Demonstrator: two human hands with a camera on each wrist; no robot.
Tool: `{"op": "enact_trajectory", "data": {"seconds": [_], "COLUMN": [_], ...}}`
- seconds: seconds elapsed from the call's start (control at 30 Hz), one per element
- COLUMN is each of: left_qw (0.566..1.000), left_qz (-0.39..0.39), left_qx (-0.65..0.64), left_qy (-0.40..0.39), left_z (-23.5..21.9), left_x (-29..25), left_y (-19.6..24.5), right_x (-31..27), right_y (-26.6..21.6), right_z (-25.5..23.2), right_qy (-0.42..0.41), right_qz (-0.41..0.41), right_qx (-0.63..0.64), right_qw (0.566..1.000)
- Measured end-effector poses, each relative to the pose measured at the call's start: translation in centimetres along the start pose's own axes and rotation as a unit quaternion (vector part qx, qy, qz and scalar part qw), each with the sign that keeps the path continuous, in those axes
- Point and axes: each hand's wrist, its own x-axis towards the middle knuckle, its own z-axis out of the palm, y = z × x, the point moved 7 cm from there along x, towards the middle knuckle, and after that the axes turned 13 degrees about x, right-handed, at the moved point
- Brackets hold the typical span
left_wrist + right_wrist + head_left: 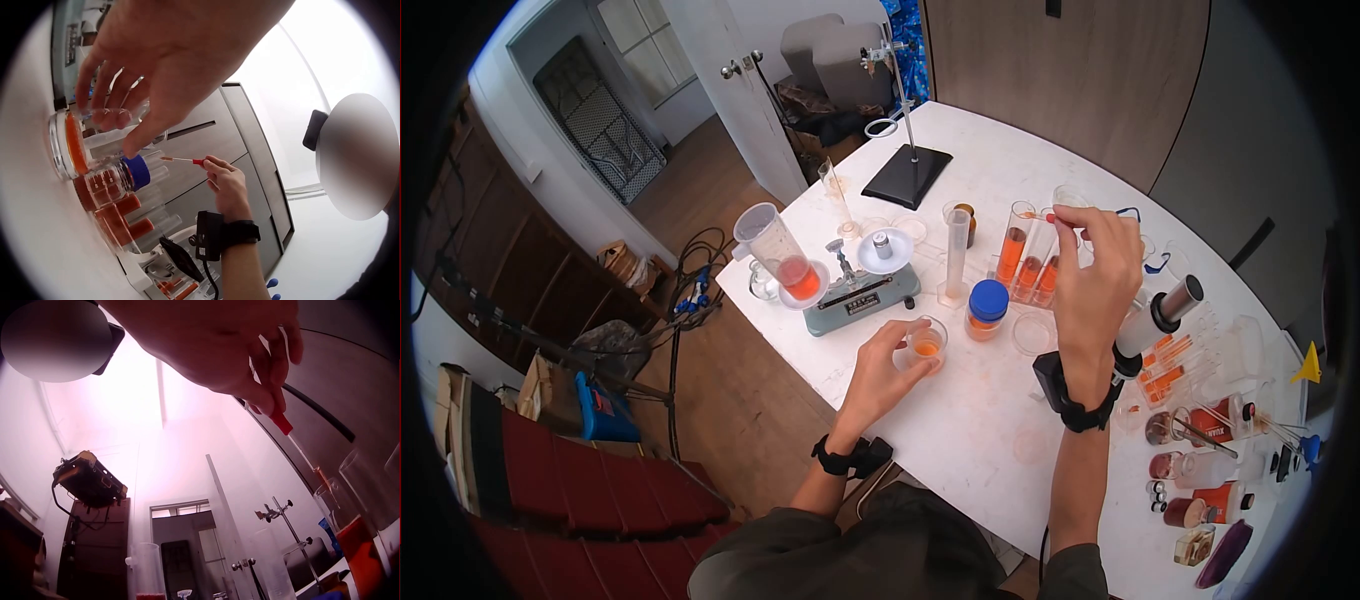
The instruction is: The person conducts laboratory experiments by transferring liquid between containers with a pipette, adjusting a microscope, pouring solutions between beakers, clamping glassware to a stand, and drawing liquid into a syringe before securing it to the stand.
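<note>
My right hand (1097, 285) pinches the red bulb (282, 420) of a glass dropper (304, 452), whose tip with orange liquid is at the mouth of a tall tube (1013, 243) of orange liquid. Two more tubes of orange liquid stand beside it. Around a small glass beaker (926, 343) with a little orange liquid, my left hand (882, 372) has its thumb and fingers curled. The blue-lidded jar (987, 308) stands between the beaker and the tubes.
Left of the jar are a balance (860, 303) bearing a cup of red liquid (785, 262), and a graduated cylinder (956, 250). A ring stand (907, 175) is at the back. Right, a microscope (1152, 322), test-tube rack and several jars stand near my forearm.
</note>
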Motion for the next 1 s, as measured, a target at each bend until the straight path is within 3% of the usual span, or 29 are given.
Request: {"op": "enact_trajectory", "data": {"seconds": [0.7, 1.0], "left_qw": [1.000, 1.000], "left_qz": [0.008, 0.014], "left_qx": [-0.002, -0.006], "left_qy": [-0.009, 0.001], "left_z": [0.1, 0.1], "left_x": [-0.3, -0.4], "left_y": [0.2, 0.3], "right_x": [0.1, 0.6], "right_y": [-0.6, -3.6], "right_z": [-0.5, -3.2], "right_qy": [0.024, 0.064], "right_qz": [-0.047, -0.061], "right_qx": [-0.006, 0.011], "right_qw": [0.999, 0.996]}}
